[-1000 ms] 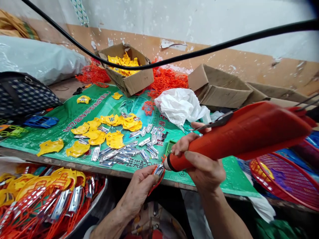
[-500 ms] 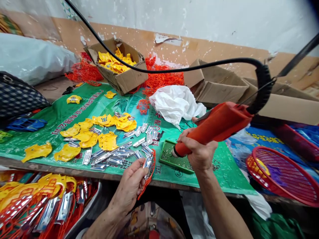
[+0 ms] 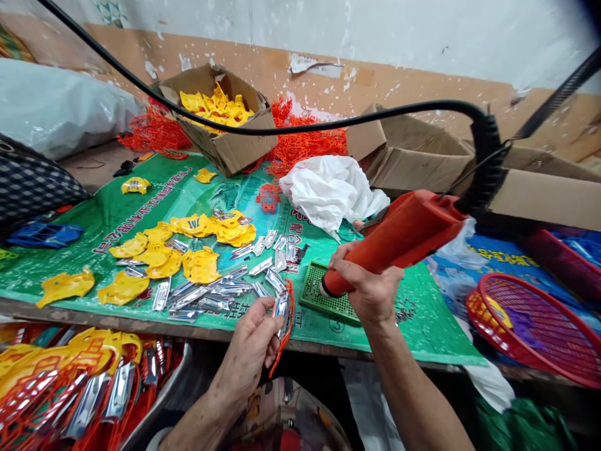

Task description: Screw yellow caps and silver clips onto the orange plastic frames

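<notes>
My right hand (image 3: 370, 285) grips an orange electric screwdriver (image 3: 399, 238) with a black cable (image 3: 483, 156) running off its back end. Its tip rests on a small green perforated tray (image 3: 315, 295) on the green mat. My left hand (image 3: 253, 351) holds an orange plastic piece with a shiny metal strip (image 3: 283, 313) just left of that tray, at the table's front edge. Several loose metal strips (image 3: 220, 291) and yellow plastic pieces (image 3: 188, 244) lie on the mat beyond my left hand.
A cardboard box of yellow parts (image 3: 220, 125) stands at the back with orange mesh parts (image 3: 305, 141), a white plastic bag (image 3: 328, 188) and empty cartons (image 3: 413, 156). A bin of assembled pieces (image 3: 84, 382) sits low left. Red racket frames (image 3: 539, 332) lie right.
The screwdriver swung down from pointing at the piece in my left hand to the green tray. My left hand drew the piece slightly back and lower.
</notes>
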A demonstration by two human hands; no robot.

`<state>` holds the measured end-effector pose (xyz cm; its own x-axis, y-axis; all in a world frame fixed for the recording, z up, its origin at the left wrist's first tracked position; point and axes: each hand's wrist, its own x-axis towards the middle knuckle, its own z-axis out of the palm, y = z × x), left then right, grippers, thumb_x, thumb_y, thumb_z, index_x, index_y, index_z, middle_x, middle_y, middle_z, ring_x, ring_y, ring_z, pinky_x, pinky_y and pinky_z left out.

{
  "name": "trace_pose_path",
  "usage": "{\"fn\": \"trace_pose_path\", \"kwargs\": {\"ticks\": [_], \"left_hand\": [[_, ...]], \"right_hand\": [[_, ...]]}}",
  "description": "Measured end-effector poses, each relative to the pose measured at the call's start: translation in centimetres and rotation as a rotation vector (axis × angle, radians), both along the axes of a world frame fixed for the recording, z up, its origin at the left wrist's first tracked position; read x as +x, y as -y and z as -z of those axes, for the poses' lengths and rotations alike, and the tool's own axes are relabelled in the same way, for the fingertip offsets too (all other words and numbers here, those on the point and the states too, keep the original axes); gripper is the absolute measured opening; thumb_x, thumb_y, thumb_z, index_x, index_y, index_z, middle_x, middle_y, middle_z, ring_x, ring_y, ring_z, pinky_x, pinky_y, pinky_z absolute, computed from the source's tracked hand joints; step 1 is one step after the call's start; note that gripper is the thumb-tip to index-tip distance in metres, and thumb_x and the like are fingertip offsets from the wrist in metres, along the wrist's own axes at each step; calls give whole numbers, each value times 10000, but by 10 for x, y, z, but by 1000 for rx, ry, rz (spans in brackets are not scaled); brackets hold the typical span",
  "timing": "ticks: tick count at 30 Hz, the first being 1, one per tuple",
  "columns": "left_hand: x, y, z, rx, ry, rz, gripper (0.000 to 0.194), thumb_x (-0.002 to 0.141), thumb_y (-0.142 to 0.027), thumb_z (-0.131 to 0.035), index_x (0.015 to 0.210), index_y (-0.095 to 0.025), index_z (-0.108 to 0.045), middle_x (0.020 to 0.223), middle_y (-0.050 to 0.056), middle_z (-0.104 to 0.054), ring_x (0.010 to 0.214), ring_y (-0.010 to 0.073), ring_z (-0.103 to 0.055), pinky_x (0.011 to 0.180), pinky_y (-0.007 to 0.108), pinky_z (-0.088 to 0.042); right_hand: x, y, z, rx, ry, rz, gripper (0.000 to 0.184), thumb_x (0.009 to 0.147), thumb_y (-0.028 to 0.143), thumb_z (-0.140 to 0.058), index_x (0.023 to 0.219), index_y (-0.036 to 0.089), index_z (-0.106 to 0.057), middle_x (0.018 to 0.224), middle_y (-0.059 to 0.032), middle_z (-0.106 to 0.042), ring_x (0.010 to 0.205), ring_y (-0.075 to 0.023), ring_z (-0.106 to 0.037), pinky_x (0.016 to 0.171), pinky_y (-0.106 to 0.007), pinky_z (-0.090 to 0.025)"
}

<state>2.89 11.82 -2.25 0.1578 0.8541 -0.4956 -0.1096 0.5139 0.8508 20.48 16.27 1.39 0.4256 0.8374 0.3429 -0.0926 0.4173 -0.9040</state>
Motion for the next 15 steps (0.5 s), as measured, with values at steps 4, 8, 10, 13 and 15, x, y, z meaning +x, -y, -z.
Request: {"fn": "trace_pose_path", "kwargs": {"ticks": [4, 8, 10, 13, 15], "left_hand": [[0, 1, 0, 7, 4, 0, 381, 706, -419, -627, 991, -194, -511, 452, -111, -458, 366, 50, -325, 317, 108, -283], [-1, 2, 0, 13, 13, 2, 374, 718, -425, -617, 987, -193, -499, 452, -111, -456, 371, 48, -322, 326, 107, -272], [-1, 1, 0, 20, 16, 7, 371, 725, -431, -614, 985, -193, -497, 460, -112, -453, 375, 46, -320, 329, 107, -273], [-2, 1, 1, 27, -2, 18, 374, 728, -437, -614, 987, -191, -503, 469, -112, -449, 383, 48, -329, 333, 109, -271], [-2, 1, 2, 27, -12, 22, 384, 722, -438, -617, 993, -188, -506, 471, -110, -450, 389, 53, -337, 335, 113, -271]], "right_hand": [[-4, -1, 1, 10, -22, -27, 89, 622, 166, -726, 590, 194, -647, 612, 19, -614, 538, -138, -560, 533, -318, -495], [-7, -3, 2, 36, -26, -7, 81, 622, 143, -734, 607, 194, -673, 611, 21, -629, 533, -136, -564, 543, -316, -492], [-7, -3, 3, 37, -16, 13, 82, 619, 137, -736, 609, 193, -676, 615, 22, -636, 537, -135, -568, 548, -312, -493], [-7, -4, 4, 25, -3, 32, 78, 614, 146, -736, 610, 187, -671, 618, 21, -639, 542, -136, -570, 546, -309, -495], [-6, -4, 6, 18, 4, 32, 77, 612, 157, -737, 610, 185, -665, 617, 22, -637, 536, -134, -564, 541, -308, -495]]}}
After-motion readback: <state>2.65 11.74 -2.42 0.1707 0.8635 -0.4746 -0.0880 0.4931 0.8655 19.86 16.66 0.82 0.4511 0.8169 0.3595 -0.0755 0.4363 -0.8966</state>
